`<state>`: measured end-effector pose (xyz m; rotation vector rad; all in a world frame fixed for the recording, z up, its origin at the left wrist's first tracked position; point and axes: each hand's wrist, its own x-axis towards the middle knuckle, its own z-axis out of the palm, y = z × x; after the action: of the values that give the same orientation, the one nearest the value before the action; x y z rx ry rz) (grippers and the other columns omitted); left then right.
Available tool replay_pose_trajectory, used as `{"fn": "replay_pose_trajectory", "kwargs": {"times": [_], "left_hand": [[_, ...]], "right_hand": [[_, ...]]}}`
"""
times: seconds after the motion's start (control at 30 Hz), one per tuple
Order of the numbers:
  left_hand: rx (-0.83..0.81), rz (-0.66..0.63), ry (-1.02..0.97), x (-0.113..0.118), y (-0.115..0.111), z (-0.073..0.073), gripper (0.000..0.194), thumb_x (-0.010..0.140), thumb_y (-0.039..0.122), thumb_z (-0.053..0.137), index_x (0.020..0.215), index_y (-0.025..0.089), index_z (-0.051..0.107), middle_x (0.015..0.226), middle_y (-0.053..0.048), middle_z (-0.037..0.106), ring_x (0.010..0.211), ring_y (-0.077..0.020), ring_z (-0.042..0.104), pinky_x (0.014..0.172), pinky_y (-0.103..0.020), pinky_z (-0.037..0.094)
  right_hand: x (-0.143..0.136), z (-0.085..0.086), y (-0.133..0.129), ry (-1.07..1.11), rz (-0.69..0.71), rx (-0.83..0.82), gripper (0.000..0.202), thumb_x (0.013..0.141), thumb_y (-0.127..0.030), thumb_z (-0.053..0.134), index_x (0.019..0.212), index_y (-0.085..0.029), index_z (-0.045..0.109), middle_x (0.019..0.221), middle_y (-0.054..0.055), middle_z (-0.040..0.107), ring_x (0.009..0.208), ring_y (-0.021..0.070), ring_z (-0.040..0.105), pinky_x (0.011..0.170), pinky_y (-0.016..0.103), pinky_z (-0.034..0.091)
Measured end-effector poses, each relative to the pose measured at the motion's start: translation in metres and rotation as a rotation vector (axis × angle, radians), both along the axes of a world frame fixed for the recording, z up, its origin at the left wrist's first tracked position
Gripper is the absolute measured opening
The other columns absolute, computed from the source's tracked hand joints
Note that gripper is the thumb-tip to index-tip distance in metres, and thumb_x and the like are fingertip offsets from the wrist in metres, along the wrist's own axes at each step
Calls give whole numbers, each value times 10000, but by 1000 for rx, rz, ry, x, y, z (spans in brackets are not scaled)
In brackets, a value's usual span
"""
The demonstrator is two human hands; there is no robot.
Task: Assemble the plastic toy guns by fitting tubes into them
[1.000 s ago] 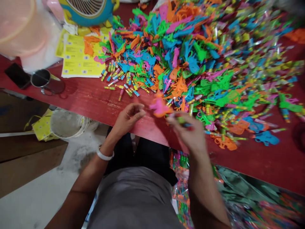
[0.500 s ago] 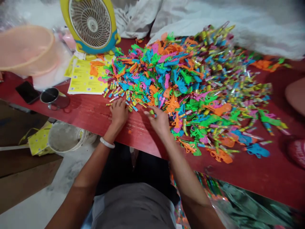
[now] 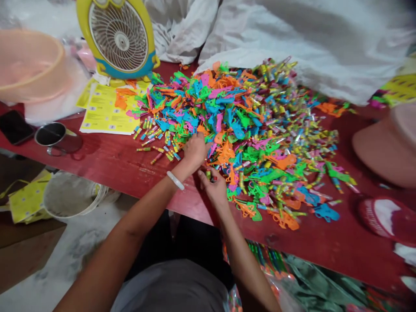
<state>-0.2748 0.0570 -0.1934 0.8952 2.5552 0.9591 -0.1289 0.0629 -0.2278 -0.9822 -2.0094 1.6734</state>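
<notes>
Two hands work close together at the near edge of the heap, and here's the right hand (image 3: 215, 189), fingers curled in tight on a small printed tube (image 3: 208, 174), greenish yellow, with a spot of red showing beside it. Just above, the left hand (image 3: 196, 151) has its back to us, fingertips down among the plastic pieces; whether they grip anything, I cannot tell. A pale bracelet (image 3: 175, 180) circles that wrist. Right ahead spreads the heap of plastic pieces (image 3: 238, 125), a riot of orange, green, blue and pink, with masses of shiny little tubes (image 3: 292, 106) crowding its far right side. Over to the left of the hands, loose tubes (image 3: 156, 138) lie scattered on the red table (image 3: 130, 167). Further out that way, yellow printed sheets (image 3: 104, 115) lie flat, a yellow-and-blue fan (image 3: 121, 41) stands behind them, and a metal mug (image 3: 58, 138) sits beside a dark flat slab (image 3: 14, 126), with a peach basin (image 3: 29, 65) beyond. White cloth (image 3: 292, 39) drapes the back, and down below the left edge, a grimy bucket (image 3: 71, 197) stands on the floor!
</notes>
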Motion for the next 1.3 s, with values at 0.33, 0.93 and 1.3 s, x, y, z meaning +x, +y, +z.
{"fn": "replay_pose_trajectory", "kwargs": {"times": [0.33, 0.93, 1.3], "left_hand": [[310, 181, -280, -18, -77, -17, 287, 760, 304, 785, 660, 207, 534, 570, 37, 509, 600, -159, 506, 643, -289, 371], [690, 218, -772, 68, -132, -17, 233, 826, 418, 709, 852, 186, 705, 743, 13, 674, 681, -127, 590, 671, -251, 467], [556, 68, -474, 64, -156, -14, 165, 830, 339, 733, 941, 232, 794, 928, -53, 745, 902, -196, 667, 837, -317, 503]], "right_hand": [[-9, 5, 14, 89, -54, -119, 432, 752, -503, 732, 1036, -183, 672, 550, -68, 572, 434, 116, 507, 492, 267, 421], [11, 6, -56, 28, 80, -389, 428, 696, -547, 798, 877, -217, 594, 533, -68, 554, 397, 108, 451, 421, 249, 331], [34, 21, -10, 78, 233, -46, 368, 883, -564, 636, 1023, -227, 594, 740, -25, 595, 690, 155, 569, 688, 295, 465]]}}
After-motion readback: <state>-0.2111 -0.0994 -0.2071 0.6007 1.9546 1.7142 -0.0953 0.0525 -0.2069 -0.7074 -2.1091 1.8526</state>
